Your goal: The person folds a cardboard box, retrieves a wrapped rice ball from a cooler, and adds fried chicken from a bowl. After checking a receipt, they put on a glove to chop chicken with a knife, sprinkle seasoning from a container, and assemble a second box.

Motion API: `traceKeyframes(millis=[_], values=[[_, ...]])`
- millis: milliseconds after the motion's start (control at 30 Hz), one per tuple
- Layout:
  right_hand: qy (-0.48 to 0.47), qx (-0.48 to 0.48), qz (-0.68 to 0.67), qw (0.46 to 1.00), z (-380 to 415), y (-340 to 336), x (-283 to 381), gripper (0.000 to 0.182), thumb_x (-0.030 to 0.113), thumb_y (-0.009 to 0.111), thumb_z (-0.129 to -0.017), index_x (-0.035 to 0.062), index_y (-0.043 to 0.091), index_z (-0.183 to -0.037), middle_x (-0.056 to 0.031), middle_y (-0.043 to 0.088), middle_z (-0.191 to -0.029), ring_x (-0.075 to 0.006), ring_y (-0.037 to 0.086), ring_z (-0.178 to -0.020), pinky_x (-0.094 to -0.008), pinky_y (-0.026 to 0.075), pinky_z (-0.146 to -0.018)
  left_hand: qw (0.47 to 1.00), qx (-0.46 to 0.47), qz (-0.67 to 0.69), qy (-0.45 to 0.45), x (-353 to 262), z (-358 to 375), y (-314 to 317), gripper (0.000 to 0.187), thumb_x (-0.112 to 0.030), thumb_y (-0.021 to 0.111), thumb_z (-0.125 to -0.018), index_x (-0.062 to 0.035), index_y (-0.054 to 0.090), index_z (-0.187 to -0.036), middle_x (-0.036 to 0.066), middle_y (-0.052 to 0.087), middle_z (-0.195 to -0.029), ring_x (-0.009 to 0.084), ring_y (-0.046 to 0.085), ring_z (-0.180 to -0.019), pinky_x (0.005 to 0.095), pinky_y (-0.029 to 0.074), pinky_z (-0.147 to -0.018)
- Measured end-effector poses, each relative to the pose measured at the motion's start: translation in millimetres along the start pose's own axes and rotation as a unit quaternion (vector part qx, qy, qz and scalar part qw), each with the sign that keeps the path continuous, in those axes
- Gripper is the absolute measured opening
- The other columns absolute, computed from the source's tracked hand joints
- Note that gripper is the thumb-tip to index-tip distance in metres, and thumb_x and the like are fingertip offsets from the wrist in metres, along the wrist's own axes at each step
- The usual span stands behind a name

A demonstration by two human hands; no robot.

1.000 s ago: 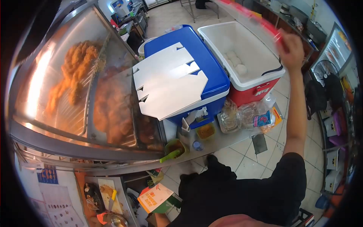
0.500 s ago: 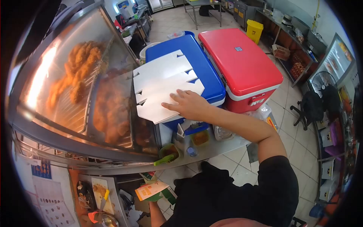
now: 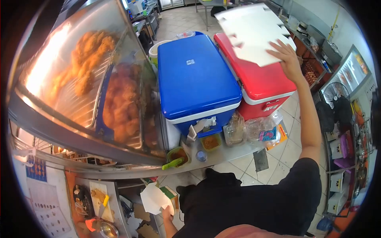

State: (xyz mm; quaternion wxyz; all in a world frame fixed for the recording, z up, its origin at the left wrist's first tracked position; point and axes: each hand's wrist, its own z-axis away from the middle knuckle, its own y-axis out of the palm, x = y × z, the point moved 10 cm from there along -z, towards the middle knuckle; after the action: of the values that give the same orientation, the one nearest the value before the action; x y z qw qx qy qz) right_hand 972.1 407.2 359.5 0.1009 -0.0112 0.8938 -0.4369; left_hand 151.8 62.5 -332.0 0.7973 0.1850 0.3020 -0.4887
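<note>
My right hand (image 3: 286, 59) stretches far out over the red cooler (image 3: 256, 81). It grips the near right edge of a flat white cardboard box blank (image 3: 254, 33) with notched edges, its fingers spread across the top. The blank overlaps the cooler's lid in this view. Low on the left, my left hand (image 3: 167, 214) holds a folded carton (image 3: 156, 198), white inside with a green and orange printed outside. Its white flaps stand open beside my body. Between the red cooler and the glass display case sits the blue cooler (image 3: 198, 75), its lid bare.
Fried chicken (image 3: 121, 107) fills the heated display case (image 3: 79, 135) on the left. Along the counter's near edge stand sauce tubs (image 3: 210, 142), a green-handled utensil (image 3: 173, 164) and plastic bags (image 3: 254, 129). A yellow-handled knife (image 3: 104, 206) lies on a cutting board (image 3: 109, 214).
My right hand has carried the white blank from the blue cooler's lid to over the red cooler. The carton in my left hand has turned, showing its white inside.
</note>
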Motion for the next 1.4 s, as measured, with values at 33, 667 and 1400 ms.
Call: traceKeyframes(millis=[33, 667, 1400], values=[[0.018, 0.051, -0.005, 0.999, 17, 21, -22, 0.065, -0.011, 0.050, -0.082, 0.0229, 0.070, -0.134, -0.0010, 0.058, -0.150, -0.0290, 0.040, -0.149, -0.0487, 0.024, -0.126, 1.000, -0.007, 0.012, -0.010, 12, -8, -10, 0.051, -0.005, 0.055, -0.099, -0.0106, 0.043, -0.149, 0.009, 0.062, -0.134, 0.0278, 0.064, -0.119, 0.0435, 0.054, -0.099], [0.158, 0.349, -0.087, 0.920, -38, 167, 130, 0.096, 0.065, 0.054, -0.097, 0.0042, 0.020, -0.162, -0.0288, 0.069, -0.119, -0.0344, 0.074, -0.095, -0.0447, 0.055, -0.092, 0.995, -0.086, -0.048, 0.030, -28, -9, -32, 0.052, -0.012, 0.062, -0.096, -0.0023, 0.046, -0.145, 0.016, 0.060, -0.136, 0.0291, 0.058, -0.123, 0.0416, 0.048, -0.103], [0.345, 0.240, -0.376, 0.826, -60, 119, 73, 0.088, 0.067, 0.060, -0.094, 0.0136, 0.033, -0.159, -0.0031, 0.056, -0.067, -0.0079, 0.046, -0.046, -0.0250, 0.033, -0.042, 0.960, -0.198, 0.158, -0.122, 158, 57, -133, 0.046, -0.015, 0.061, -0.096, -0.0043, 0.048, -0.139, 0.013, 0.064, -0.126, 0.0279, 0.066, -0.106, 0.0401, 0.057, -0.086]])
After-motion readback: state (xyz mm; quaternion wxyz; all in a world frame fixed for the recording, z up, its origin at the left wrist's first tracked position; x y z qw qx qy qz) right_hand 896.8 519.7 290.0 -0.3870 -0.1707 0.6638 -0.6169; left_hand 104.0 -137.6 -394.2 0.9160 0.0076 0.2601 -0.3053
